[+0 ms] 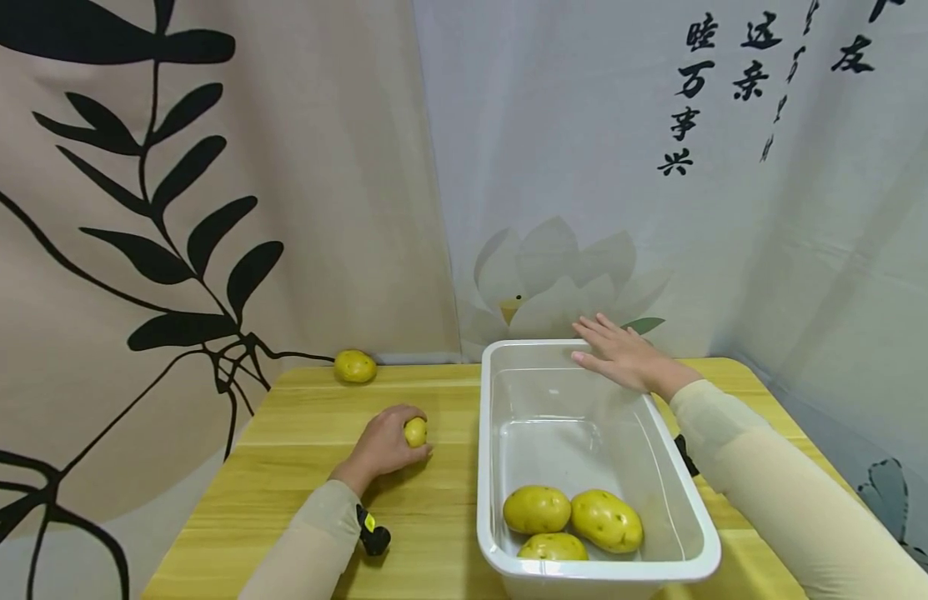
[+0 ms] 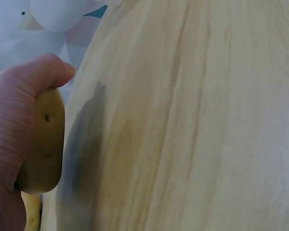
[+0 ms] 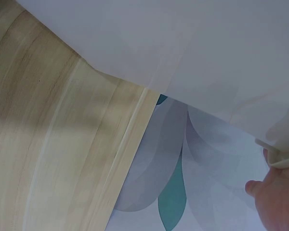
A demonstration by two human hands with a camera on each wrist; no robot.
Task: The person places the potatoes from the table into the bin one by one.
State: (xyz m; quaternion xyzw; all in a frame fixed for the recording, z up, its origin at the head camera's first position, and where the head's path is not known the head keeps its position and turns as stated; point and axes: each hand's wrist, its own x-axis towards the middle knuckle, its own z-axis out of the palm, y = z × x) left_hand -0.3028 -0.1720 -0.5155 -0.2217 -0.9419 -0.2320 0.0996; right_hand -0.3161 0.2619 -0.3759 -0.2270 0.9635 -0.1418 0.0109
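My left hand (image 1: 383, 443) grips a yellow potato (image 1: 415, 432) low above the left part of the table. In the left wrist view, the fingers and thumb curl round this potato (image 2: 49, 139), whose smooth side faces the wood. The far right corner of a white plastic bin (image 1: 488, 467) is under my right hand (image 1: 621, 360), which rests on the rim with fingers extended. From the right wrist, that hand (image 3: 282, 195) shows at the rim, beside the bin's outer wall (image 3: 149, 38). Three potatoes (image 1: 607, 521) lie at the bin's near end.
Another potato (image 1: 354, 367) sits at the table's back left edge, against the printed curtain (image 1: 358, 183). The wooden table (image 1: 283, 492) carries the bin right of centre. A black strap device (image 1: 373, 533) is on the left wrist.
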